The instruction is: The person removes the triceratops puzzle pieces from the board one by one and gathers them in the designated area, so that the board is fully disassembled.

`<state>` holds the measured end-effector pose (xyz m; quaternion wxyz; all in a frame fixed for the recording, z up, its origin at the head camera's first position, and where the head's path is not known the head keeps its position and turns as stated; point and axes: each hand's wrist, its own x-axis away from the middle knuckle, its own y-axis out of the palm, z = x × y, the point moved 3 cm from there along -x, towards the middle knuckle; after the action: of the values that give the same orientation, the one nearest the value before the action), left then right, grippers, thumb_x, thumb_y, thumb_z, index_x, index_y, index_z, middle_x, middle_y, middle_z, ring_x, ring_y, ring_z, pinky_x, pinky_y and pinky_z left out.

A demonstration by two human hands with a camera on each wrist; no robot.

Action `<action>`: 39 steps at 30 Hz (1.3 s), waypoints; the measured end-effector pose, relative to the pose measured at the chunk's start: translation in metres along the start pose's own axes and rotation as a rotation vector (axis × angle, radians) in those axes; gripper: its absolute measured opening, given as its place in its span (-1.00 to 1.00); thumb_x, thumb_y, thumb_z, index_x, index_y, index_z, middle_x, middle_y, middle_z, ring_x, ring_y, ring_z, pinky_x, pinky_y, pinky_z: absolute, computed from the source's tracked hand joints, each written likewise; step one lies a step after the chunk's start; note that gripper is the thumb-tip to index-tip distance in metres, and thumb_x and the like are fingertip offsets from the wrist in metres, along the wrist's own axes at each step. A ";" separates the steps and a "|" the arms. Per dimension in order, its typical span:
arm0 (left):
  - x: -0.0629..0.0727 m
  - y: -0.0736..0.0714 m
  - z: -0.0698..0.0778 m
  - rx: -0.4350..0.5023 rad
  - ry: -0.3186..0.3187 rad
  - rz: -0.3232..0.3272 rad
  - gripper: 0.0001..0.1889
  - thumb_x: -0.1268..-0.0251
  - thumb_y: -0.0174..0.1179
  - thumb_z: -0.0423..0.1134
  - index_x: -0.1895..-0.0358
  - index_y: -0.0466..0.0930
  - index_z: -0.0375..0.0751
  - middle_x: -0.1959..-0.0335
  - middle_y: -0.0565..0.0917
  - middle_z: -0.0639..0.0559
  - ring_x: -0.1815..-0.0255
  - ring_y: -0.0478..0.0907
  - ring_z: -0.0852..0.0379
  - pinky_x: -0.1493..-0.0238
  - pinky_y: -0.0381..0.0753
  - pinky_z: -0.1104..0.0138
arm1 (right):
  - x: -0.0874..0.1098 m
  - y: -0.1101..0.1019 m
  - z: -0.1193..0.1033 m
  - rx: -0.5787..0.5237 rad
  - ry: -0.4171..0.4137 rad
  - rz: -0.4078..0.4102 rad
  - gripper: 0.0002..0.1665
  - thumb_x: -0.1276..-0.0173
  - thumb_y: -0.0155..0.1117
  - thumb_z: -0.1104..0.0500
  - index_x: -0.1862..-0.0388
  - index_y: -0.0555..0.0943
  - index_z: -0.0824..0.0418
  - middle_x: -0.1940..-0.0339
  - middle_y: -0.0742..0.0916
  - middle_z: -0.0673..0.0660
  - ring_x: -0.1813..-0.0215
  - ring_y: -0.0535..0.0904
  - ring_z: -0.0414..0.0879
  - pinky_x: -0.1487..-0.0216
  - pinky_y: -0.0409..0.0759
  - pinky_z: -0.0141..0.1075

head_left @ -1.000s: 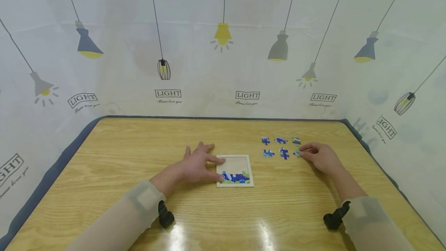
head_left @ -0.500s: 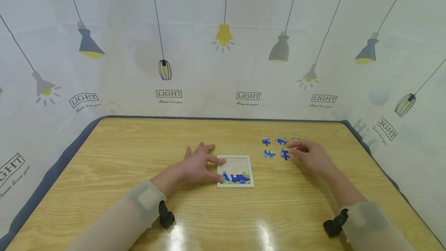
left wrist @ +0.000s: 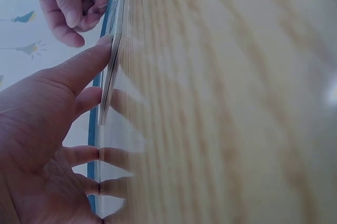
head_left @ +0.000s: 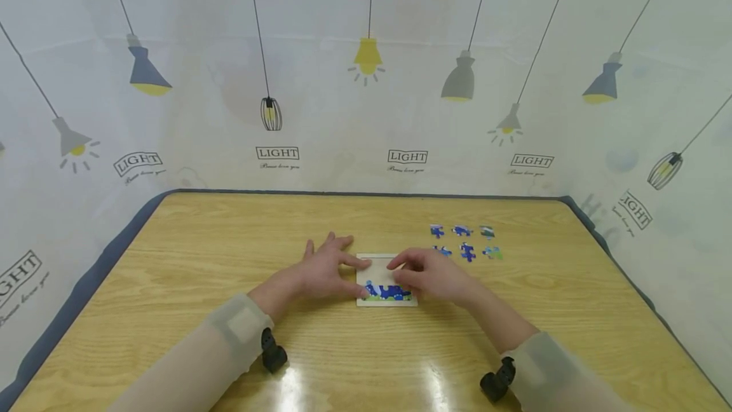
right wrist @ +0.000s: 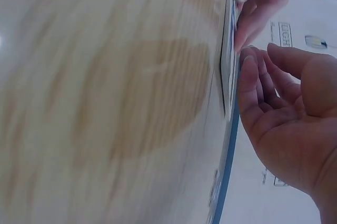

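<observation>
A small square puzzle tray (head_left: 375, 268) with a white border lies on the table; blue and green puzzle pieces (head_left: 380, 294) fill its near side. My left hand (head_left: 326, 274) rests on the tray's left edge with spread fingers, thumb and forefinger touching the border. Over the tray's right part hovers my right hand (head_left: 434, 277), fingers loosely bent. In the right wrist view the right hand's thumb stands apart from its fingers (right wrist: 251, 84), and no piece shows between them. The right hand hides the tray's right border.
Several loose puzzle pieces (head_left: 467, 252) lie in two rows behind and right of the tray, on the wooden table (head_left: 240, 227). A pale curtain (head_left: 343, 107) printed with lamps borders the table's back and sides.
My right hand has moved left from the loose pieces to above the tray; those pieces still lie in their two rows. My left hand has stayed on the tray.
</observation>
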<state>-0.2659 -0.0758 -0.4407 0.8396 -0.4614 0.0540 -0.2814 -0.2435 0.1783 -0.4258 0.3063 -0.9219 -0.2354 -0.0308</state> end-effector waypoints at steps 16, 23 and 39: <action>0.006 -0.005 0.000 0.028 0.030 -0.042 -0.26 -0.25 0.56 0.28 -0.51 0.63 0.30 -0.86 0.01 -0.14 -0.87 -0.40 -0.35 -0.71 -0.58 -0.44 | -0.016 0.029 -0.014 0.079 -0.033 -0.102 -0.58 -0.45 0.57 0.15 -0.25 0.75 0.11 0.13 0.77 0.02 0.11 0.63 -0.10 0.01 0.64 -0.24; 0.007 -0.007 -0.004 0.020 0.040 -0.074 -0.21 -0.21 0.59 0.27 -0.54 0.59 0.32 -0.87 -0.04 -0.14 -0.87 -0.44 -0.35 -0.72 -0.57 -0.42 | -0.016 0.035 -0.016 0.079 -0.035 -0.088 -0.61 -0.42 0.57 0.22 -0.20 0.76 0.14 0.13 0.75 0.03 0.10 0.60 -0.09 0.00 0.62 -0.26; 0.003 -0.004 -0.004 0.020 0.028 -0.070 -0.20 -0.17 0.61 0.31 -0.52 0.60 0.40 -0.87 -0.02 -0.14 -0.87 -0.44 -0.34 -0.71 -0.58 -0.44 | -0.011 0.036 -0.019 0.079 -0.072 -0.048 -0.64 -0.41 0.57 0.25 -0.10 0.66 0.01 0.01 0.75 0.04 -0.01 0.63 -0.07 -0.09 0.66 -0.18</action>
<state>-0.2663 -0.0818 -0.4391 0.8331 -0.4505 0.0466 -0.3176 -0.2356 0.1373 -0.4328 0.3329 -0.9036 -0.2694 0.0045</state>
